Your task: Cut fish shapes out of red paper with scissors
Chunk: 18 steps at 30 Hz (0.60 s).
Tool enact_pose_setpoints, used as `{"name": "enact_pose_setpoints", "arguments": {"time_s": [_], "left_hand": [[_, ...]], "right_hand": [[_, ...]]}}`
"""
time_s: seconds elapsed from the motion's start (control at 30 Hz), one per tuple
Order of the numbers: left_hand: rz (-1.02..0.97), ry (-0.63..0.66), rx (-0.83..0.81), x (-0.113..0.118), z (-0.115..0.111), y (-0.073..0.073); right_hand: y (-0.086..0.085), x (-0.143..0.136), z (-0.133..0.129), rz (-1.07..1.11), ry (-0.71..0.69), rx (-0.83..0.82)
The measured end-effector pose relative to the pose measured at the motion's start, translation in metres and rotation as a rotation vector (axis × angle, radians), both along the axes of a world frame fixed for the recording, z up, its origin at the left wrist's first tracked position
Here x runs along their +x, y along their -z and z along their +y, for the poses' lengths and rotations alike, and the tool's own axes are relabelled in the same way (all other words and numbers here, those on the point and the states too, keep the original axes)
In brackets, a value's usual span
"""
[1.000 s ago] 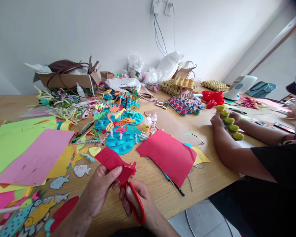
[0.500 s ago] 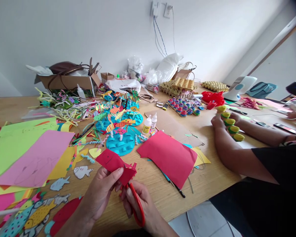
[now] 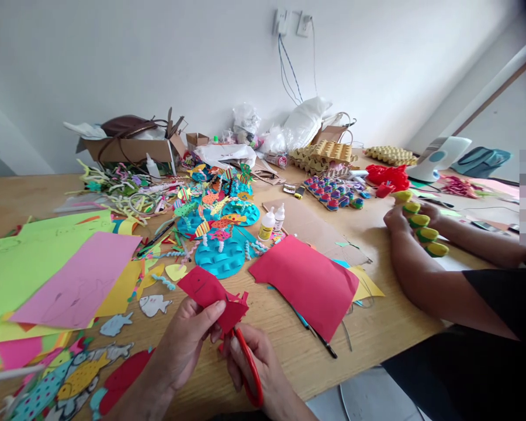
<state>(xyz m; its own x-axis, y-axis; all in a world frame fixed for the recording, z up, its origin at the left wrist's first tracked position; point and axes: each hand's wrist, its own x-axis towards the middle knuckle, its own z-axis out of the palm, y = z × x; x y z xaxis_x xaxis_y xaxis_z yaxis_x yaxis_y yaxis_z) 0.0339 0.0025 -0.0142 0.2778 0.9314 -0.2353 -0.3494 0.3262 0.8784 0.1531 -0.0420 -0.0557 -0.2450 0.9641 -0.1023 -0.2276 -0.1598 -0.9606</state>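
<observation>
My left hand (image 3: pixel 195 330) pinches a piece of red paper (image 3: pixel 204 286) with a small face drawn on it, thumb on top. Its right end is cut into narrow strips. In my right hand (image 3: pixel 256 354) is a pair of scissors with red handles (image 3: pixel 248 365); the fingers are wrapped round the handles and the blades lie at the paper's lower right edge, partly hidden by it. A larger sheet of red paper (image 3: pixel 304 283) rests on the table to the right. Cut-out paper fish (image 3: pixel 83 377) lie at the lower left.
Coloured sheets (image 3: pixel 65 280) cover the left of the table. Blue painted bases (image 3: pixel 221 257) with paper fish stand ahead, beside glue bottles (image 3: pixel 266 225). At right, another person's hands (image 3: pixel 397 222) hold a yellow-green egg-carton strip (image 3: pixel 421 221). Egg trays (image 3: pixel 322 155) are stacked behind.
The whole view has shifted slightly, so things appear a little further right. My hands keep the same hold on the red paper and the scissors.
</observation>
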Motion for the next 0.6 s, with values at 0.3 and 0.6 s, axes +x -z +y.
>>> {"name": "enact_pose_setpoints", "arguments": {"time_s": [0.3, 0.6], "left_hand": [[0.009, -0.031, -0.017, -0.0021, 0.0018, 0.0017], [0.027, -0.077, -0.041, -0.0018, 0.0039, -0.0018]], "right_hand": [[-0.0023, -0.0012, 0.0010, -0.018, 0.009, -0.008], [-0.0061, -0.0015, 0.0004, -0.028, 0.005, -0.034]]}}
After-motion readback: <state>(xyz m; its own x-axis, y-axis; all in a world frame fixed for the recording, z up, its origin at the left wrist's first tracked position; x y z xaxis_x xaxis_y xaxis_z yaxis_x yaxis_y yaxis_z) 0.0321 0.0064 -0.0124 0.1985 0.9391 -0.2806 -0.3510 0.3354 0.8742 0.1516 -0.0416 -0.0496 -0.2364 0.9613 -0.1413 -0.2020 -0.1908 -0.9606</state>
